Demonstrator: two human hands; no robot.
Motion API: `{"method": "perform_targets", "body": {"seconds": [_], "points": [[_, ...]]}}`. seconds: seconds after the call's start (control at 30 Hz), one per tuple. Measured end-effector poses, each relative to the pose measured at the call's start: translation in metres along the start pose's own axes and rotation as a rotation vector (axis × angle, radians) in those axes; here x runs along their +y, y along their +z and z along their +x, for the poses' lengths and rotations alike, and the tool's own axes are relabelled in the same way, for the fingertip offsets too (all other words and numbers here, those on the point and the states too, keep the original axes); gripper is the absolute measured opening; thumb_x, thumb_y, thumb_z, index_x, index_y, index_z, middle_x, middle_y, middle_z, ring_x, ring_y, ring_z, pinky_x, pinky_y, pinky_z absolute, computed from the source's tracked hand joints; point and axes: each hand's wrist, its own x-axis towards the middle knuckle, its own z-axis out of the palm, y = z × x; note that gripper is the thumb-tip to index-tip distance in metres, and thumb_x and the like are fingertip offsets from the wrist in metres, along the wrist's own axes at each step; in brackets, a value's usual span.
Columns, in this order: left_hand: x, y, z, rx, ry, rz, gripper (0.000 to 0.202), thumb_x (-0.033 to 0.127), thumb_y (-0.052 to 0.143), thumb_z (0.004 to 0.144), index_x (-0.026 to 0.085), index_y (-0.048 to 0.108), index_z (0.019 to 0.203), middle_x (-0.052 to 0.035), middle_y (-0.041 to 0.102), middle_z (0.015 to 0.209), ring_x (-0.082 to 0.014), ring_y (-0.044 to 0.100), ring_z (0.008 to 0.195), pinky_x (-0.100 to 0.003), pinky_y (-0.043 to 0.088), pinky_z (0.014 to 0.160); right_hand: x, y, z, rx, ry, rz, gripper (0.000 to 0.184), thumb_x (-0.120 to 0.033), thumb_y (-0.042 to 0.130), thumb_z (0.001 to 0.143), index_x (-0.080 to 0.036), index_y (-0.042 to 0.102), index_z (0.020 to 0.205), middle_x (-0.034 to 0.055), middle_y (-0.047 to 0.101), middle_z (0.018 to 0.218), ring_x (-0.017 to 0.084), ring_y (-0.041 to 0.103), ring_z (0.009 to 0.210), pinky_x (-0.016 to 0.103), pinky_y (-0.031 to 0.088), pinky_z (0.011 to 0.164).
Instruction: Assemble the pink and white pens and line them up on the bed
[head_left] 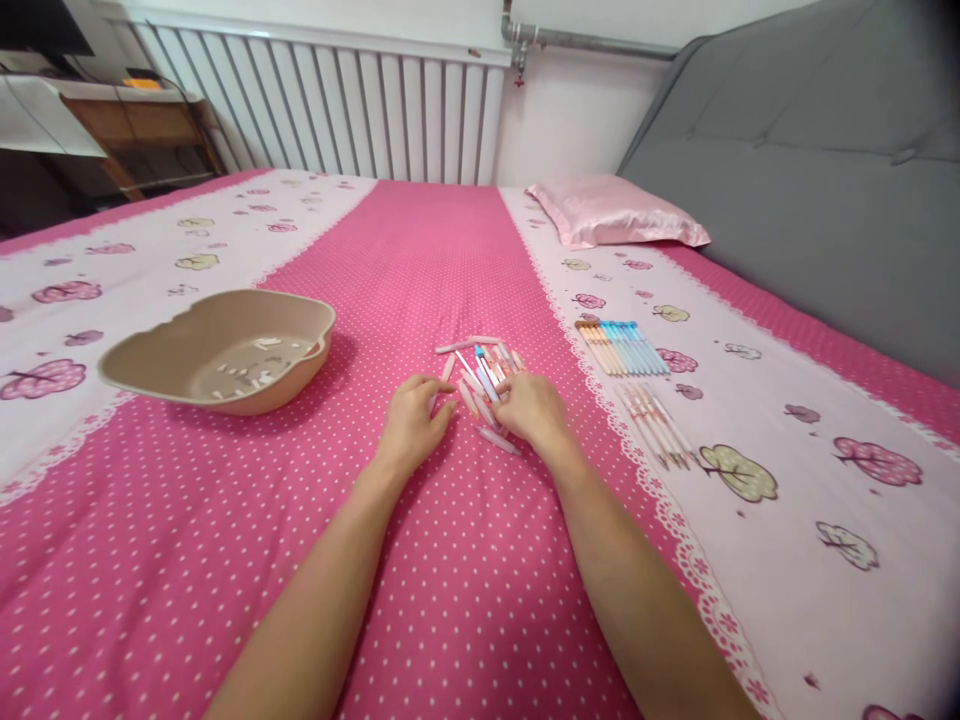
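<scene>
A loose pile of slim pens [469, 398], mostly pink and white with a blue-capped one among them, lies on the pink dotted bedspread between my hands. My left hand [414, 425] rests at the pile's left side, thumb apart from the bent fingers, close to a pale pink pen [448, 368]. On the pile's right side, my right hand [534, 408] has its fingers drawn together against the pens; what they grip, if anything, is hidden. To the right lie a neat row of orange-to-blue pens [622, 348] and, nearer, a row of several whitish-pink pens [658, 428].
A beige basin [217, 345] with small white and grey pieces in it stands on the bed at left. A pink pillow [615, 210] lies by the grey headboard [810, 160]. Behind the bed are a white radiator [337, 100] and, at far left, a desk [135, 120].
</scene>
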Motion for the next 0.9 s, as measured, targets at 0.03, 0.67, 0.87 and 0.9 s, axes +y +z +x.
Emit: {"method": "perform_targets", "body": {"seconds": [0.03,0.67,0.87,0.9], "points": [[0.002,0.000,0.000,0.007,-0.015,-0.023,0.022,0.025,0.055,0.080,0.014,0.069,0.092,-0.0115,0.068,0.098,-0.0242,0.061,0.093,-0.039,0.046,0.087,0.002,-0.001,0.002,0.021,-0.013,0.059,0.022,-0.028,0.063,0.071,-0.020,0.074,0.088,0.0118,0.072,0.084,0.029,0.067,0.082,0.036,0.050,0.069],[0.013,-0.003,0.000,0.299,-0.342,-0.685,0.030,0.035,0.059,0.079,0.013,0.065,0.099,-0.0075,0.071,0.086,-0.0150,0.063,0.070,-0.025,0.047,0.062,-0.014,0.018,-0.003,0.123,-0.388,0.202,0.034,-0.031,0.050,0.089,-0.015,0.059,0.118,0.0115,0.062,0.120,0.026,0.049,0.119,0.044,0.029,0.103],[0.014,-0.006,-0.002,0.251,-0.335,-0.617,0.032,0.036,0.056,0.080,0.013,0.063,0.102,-0.0086,0.071,0.088,-0.0164,0.064,0.073,-0.027,0.048,0.064,-0.009,0.031,-0.002,-0.081,-0.307,0.084,0.044,-0.038,0.041,0.092,-0.017,0.048,0.130,0.0111,0.046,0.140,0.033,0.021,0.137,0.056,0.010,0.107],[0.014,-0.006,-0.002,0.251,-0.335,-0.611,0.032,0.036,0.056,0.080,0.013,0.063,0.102,-0.0085,0.071,0.088,-0.0164,0.064,0.073,-0.027,0.048,0.064,-0.009,0.031,-0.002,-0.103,-0.309,0.094,0.045,-0.039,0.040,0.092,-0.017,0.047,0.131,0.0106,0.045,0.140,0.033,0.019,0.138,0.056,0.009,0.107]]}}
